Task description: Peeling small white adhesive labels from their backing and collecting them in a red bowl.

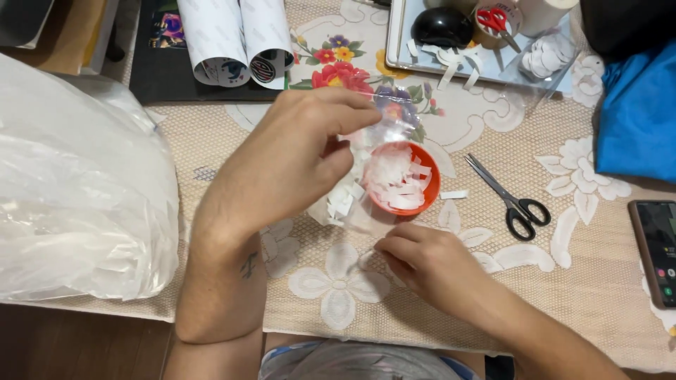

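Note:
My left hand [296,158] is raised over the table, its fingers pinching the top of a small clear plastic bag [384,119] that hangs beside an orange bowl [431,184]. White cut pieces [396,179] fill the bowl, and more of them sit inside the bag's lower part [341,200]. My right hand [422,264] rests low on the lace tablecloth [563,281], fingertips pinching the bag's bottom edge just in front of the bowl.
Black scissors [510,197] lie right of the bowl. A tray [398,42] at the back holds white strips, a black object and red scissors. Two paper rolls [236,42], a big clear bag [77,183], blue cloth [637,105] and a phone [658,250] surround the area.

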